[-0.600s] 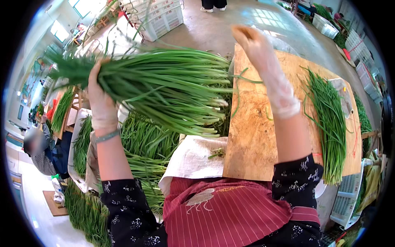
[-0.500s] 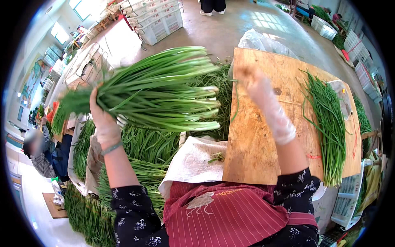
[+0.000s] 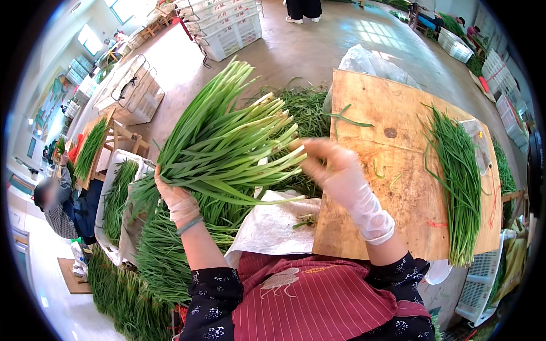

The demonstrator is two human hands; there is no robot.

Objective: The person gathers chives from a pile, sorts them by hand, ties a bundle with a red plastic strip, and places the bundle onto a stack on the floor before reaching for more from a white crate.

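Your left hand (image 3: 175,198) and its green bunch (image 3: 222,148) have drawn nearer your body, and your right hand (image 3: 336,169) has come to the stem ends (image 3: 278,116).
At left, your left hand grasps the bunch around its leaves, above the heaped greens (image 3: 162,253); hold snugly enough that strands don't slip, without crushing them. Rightward, your right hand blurs at the stem ends; whether it pinches any, I cannot tell, so work lightly, few strands at once. Beyond, the wooden board (image 3: 364,216) bears another bunch (image 3: 456,187).
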